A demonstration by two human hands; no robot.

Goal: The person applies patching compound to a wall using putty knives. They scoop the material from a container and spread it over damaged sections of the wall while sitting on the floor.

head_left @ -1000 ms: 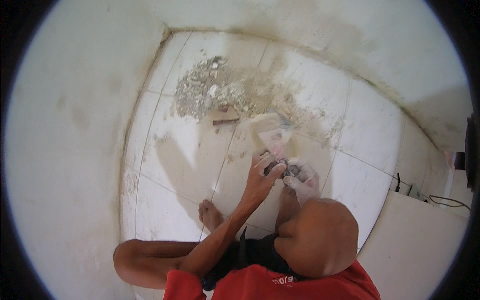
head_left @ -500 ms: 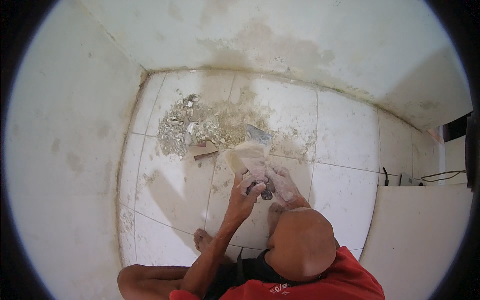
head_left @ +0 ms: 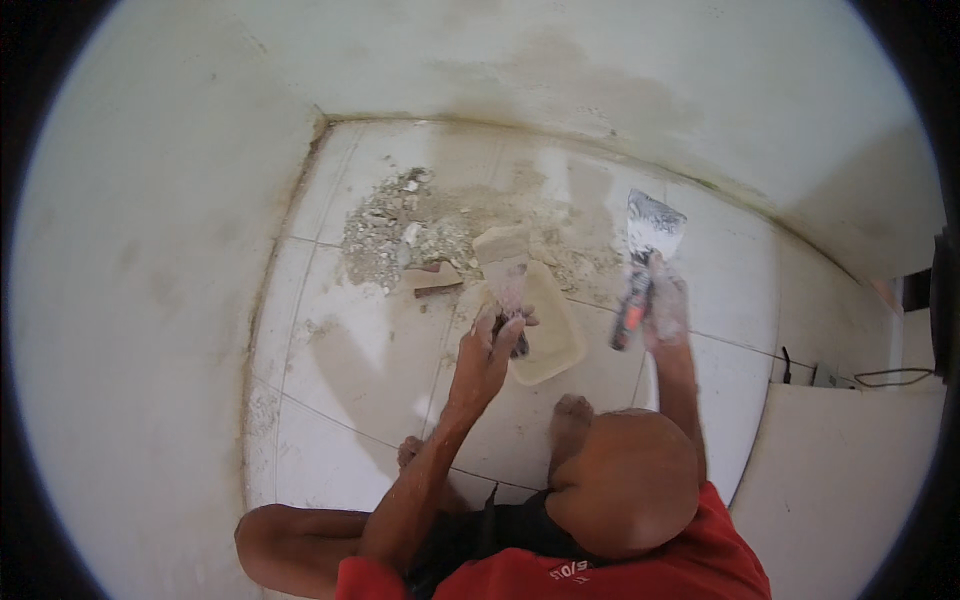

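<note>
My left hand is closed round the dark handle of a putty knife, whose wide blade points away from me and carries pale putty. Behind that blade and to its right, a cream plastic tray shows; its left side is partly hidden by the hand and knife. Out to the right, my right hand grips a second putty knife with a black and orange handle. White smears cover much of its metal blade, which is raised toward the wall. Whitish dust coats both hands.
A heap of plaster rubble lies near the left corner of the white tiled floor. Folded sandpaper rests beside it. Stained walls rise ahead and at left. A white box-like surface and a cable are at right.
My hands were close together and have parted. The right hand has swung right and forward with its putty knife, while the left stays near the middle. More of the cream tray now shows.
</note>
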